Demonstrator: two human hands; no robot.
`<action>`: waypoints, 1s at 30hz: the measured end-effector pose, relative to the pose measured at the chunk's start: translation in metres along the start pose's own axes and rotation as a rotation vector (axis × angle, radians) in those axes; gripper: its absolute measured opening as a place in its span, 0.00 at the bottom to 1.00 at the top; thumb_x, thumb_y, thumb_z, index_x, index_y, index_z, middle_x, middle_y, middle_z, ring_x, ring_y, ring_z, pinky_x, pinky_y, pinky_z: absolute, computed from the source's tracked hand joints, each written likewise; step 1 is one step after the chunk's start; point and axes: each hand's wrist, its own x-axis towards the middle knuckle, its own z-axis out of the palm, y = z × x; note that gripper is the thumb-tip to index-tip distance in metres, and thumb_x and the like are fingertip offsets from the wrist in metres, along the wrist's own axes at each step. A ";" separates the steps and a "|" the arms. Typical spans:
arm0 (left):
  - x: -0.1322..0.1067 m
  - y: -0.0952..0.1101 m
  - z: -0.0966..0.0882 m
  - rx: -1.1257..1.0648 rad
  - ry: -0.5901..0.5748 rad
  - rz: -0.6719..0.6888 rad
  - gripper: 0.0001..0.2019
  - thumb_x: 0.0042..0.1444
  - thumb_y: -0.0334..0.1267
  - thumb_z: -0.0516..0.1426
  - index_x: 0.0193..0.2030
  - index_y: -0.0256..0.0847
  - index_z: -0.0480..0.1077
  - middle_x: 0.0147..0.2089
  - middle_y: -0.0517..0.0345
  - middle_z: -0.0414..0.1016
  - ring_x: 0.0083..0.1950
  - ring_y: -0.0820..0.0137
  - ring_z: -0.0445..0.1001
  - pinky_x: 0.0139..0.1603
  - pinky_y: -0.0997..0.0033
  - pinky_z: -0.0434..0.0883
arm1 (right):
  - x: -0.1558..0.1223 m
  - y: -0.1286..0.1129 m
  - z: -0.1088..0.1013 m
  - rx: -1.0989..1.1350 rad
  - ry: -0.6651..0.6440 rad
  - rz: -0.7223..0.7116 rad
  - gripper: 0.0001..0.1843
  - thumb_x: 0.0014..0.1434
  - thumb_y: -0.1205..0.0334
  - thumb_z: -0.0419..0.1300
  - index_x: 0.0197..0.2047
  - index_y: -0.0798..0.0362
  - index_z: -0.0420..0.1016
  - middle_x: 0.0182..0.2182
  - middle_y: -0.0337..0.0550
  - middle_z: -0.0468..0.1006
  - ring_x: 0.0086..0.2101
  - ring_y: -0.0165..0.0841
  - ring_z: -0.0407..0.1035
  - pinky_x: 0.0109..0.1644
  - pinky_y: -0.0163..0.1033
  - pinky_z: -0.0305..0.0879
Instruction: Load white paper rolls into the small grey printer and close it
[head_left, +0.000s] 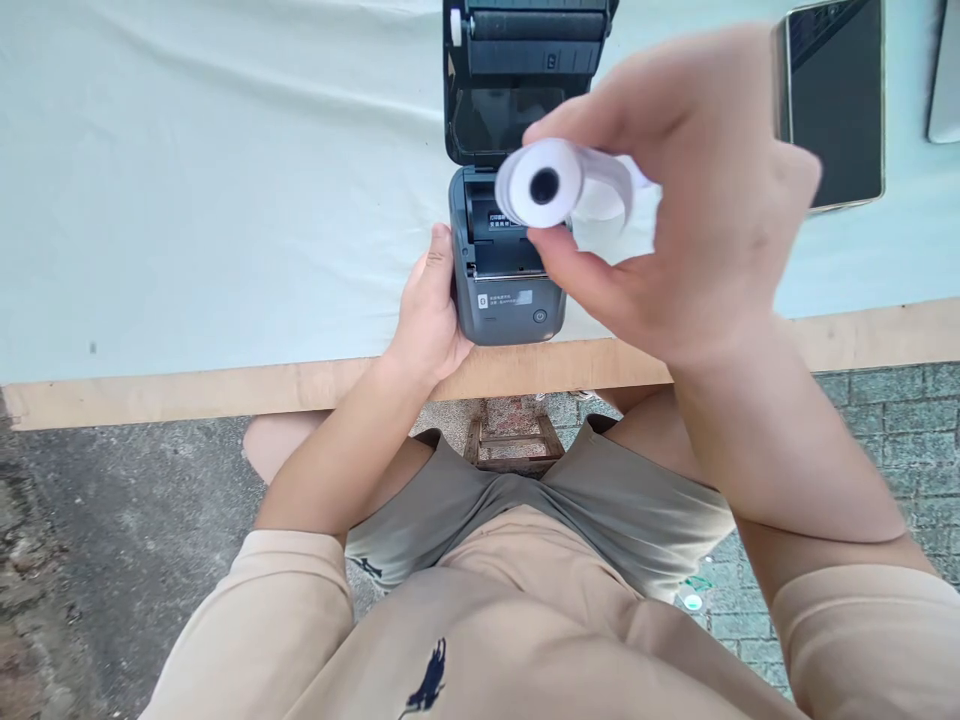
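So the right hand (705,190) has its grip closed on a white paper roll (564,195), pinched between thumb and fingers around the middle of the frame, a bit above center. The roll's flat end faces the camera, so its long axis points roughly up at us, while the slot in the dark printer (510,312) and the roller (536,26) in its flipped-up lid (480,115) both run left to right. In view the roll covers the slot's upper right; it looks held above it, but can't tell the gap. A loose paper loop (611,190) sits right of the roll, by the palm. Left hand (427,310) grips the printer's left side near the desk (225,200) edge, the lid behind. Dark-screened tablet (836,105) at upper right, well clear.
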 end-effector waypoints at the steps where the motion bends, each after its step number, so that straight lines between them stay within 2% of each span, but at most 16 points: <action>1: 0.000 0.000 0.000 0.006 0.011 -0.001 0.21 0.66 0.54 0.46 0.43 0.43 0.74 0.52 0.58 0.81 0.69 0.60 0.67 0.66 0.61 0.71 | 0.003 -0.008 -0.002 -0.024 0.040 -0.023 0.14 0.62 0.57 0.49 0.49 0.45 0.69 0.42 0.42 0.75 0.46 0.42 0.71 0.54 0.52 0.60; 4: -0.001 0.001 0.001 0.026 0.044 -0.005 0.22 0.66 0.55 0.45 0.43 0.44 0.74 0.51 0.59 0.81 0.70 0.60 0.66 0.65 0.59 0.72 | 0.012 -0.022 -0.003 -0.082 0.072 -0.033 0.12 0.58 0.64 0.50 0.44 0.46 0.70 0.36 0.38 0.77 0.38 0.38 0.72 0.52 0.51 0.60; 10: -0.001 0.000 0.003 0.025 0.072 -0.008 0.20 0.67 0.52 0.46 0.42 0.43 0.74 0.51 0.57 0.81 0.70 0.59 0.66 0.65 0.59 0.72 | 0.015 -0.021 -0.008 -0.195 0.041 -0.002 0.23 0.58 0.63 0.48 0.56 0.44 0.69 0.34 0.39 0.77 0.38 0.39 0.71 0.50 0.51 0.61; 13: -0.001 0.000 0.003 0.024 0.069 -0.016 0.21 0.66 0.53 0.46 0.42 0.42 0.74 0.50 0.56 0.81 0.69 0.59 0.68 0.65 0.59 0.73 | 0.015 -0.022 -0.006 -0.266 0.011 0.031 0.26 0.54 0.69 0.49 0.55 0.42 0.68 0.30 0.38 0.74 0.35 0.38 0.71 0.49 0.50 0.60; 17: -0.001 -0.001 0.002 0.037 0.060 -0.008 0.21 0.67 0.53 0.45 0.41 0.42 0.74 0.45 0.58 0.81 0.68 0.59 0.68 0.65 0.58 0.72 | 0.016 -0.022 0.005 -0.329 -0.004 -0.027 0.19 0.52 0.72 0.48 0.45 0.45 0.68 0.29 0.38 0.73 0.37 0.38 0.72 0.47 0.48 0.59; 21: -0.002 0.000 0.001 0.050 0.061 -0.010 0.23 0.67 0.54 0.45 0.39 0.42 0.73 0.42 0.59 0.80 0.69 0.59 0.68 0.64 0.58 0.73 | 0.017 -0.020 0.007 -0.338 -0.014 -0.072 0.19 0.51 0.74 0.48 0.43 0.45 0.68 0.30 0.39 0.75 0.38 0.39 0.71 0.45 0.48 0.60; 27: -0.002 0.000 0.002 0.046 0.078 -0.002 0.20 0.65 0.54 0.47 0.40 0.42 0.73 0.47 0.58 0.80 0.69 0.58 0.66 0.65 0.56 0.72 | 0.015 -0.020 -0.001 -0.381 -0.052 -0.092 0.18 0.54 0.75 0.46 0.42 0.45 0.66 0.28 0.40 0.71 0.39 0.39 0.70 0.45 0.50 0.61; 30: -0.003 0.000 0.003 0.043 0.053 0.000 0.20 0.66 0.53 0.47 0.40 0.42 0.73 0.45 0.58 0.80 0.69 0.58 0.67 0.65 0.57 0.73 | 0.014 -0.020 0.002 -0.330 -0.078 -0.115 0.17 0.56 0.74 0.46 0.41 0.45 0.67 0.30 0.41 0.72 0.42 0.41 0.69 0.45 0.51 0.60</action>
